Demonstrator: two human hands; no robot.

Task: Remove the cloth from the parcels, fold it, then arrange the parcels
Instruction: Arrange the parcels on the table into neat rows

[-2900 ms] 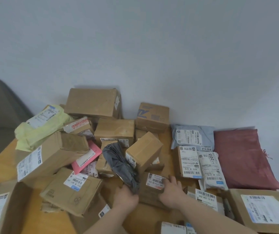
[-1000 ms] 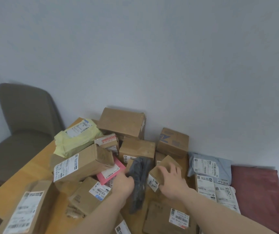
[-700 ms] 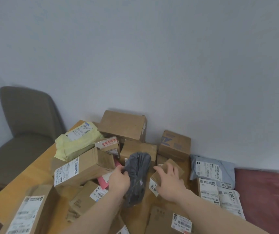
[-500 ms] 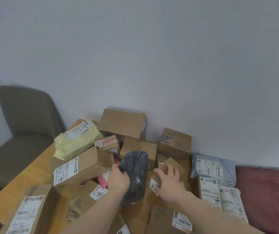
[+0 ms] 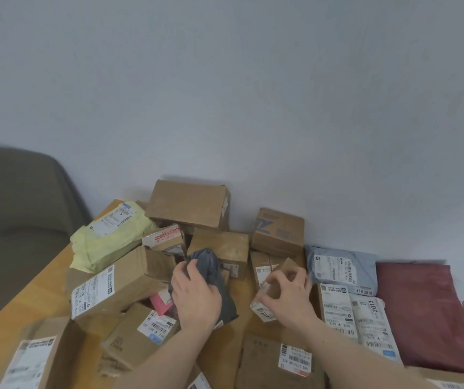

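Dark grey mailer bag (image 5: 211, 272) has been lifted off the low spot in the pile & is now gripped upright by the left hand (image 5: 195, 297), approx mid-heap. Right hand (image 5: 288, 290) got moved off the flat labelled box onto the small tilted box (image 5: 274, 290), fingers now curled round it.

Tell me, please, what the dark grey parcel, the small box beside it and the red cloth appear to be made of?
Dark grey parcel, gripped by the left hand: seemingly thin plastic film, faintly glossy and creased.
Small box, held by the right hand: brown corrugated cardboard by its look, matte, bearing a paper label.
Red cloth: woven fabric, dull, with loose threads at its edge.
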